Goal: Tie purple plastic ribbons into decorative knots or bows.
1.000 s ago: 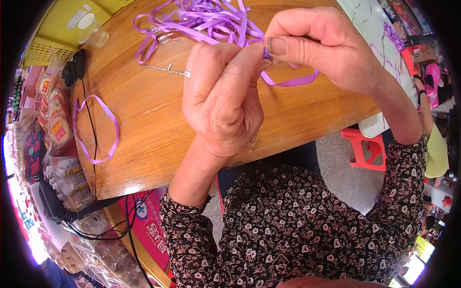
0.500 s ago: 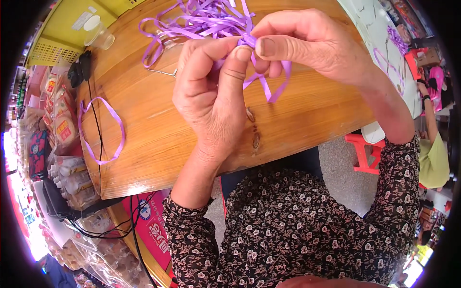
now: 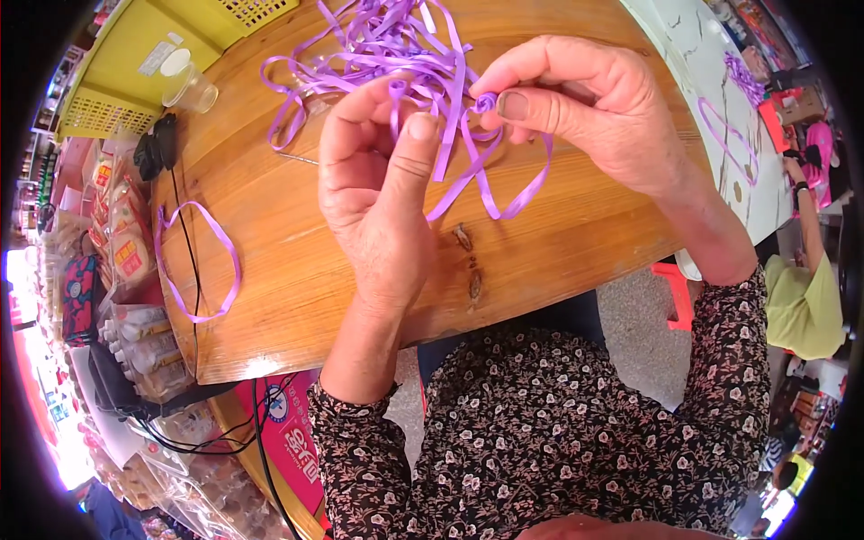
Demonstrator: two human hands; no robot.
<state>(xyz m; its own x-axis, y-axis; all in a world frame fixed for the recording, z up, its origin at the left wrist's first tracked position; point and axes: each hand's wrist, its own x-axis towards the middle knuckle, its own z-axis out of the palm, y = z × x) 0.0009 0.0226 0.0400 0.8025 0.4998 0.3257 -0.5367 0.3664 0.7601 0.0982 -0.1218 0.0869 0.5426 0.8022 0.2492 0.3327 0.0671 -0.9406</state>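
Right hand (image 3: 598, 117) pinching a knotted purple ribbon (image 3: 487, 102), left hand (image 3: 376, 202), thumb apart, its grip hard to tell

Two ribbon heaps (image 3: 389, 41); one cup (image 3: 192, 89); one wooden table (image 3: 297, 261)

Purple ribbon (image 3: 486, 103), orange-brown wood-grained table (image 3: 279, 229), black blouse (image 3: 549, 423) with pale flowers, yellow crate (image 3: 121, 74), red stool (image 3: 679, 304)

Ribbon pile (image 3: 382, 40) on the table (image 3: 288, 256), top centre, with the left hand (image 3: 378, 198) below it and the right hand (image 3: 589, 112) to its lower right.
At upper left, a cup (image 3: 193, 90) beside a crate (image 3: 126, 76); a ribbon loop (image 3: 237, 270) on the table's left; a second tabletop (image 3: 697, 63) at upper right.
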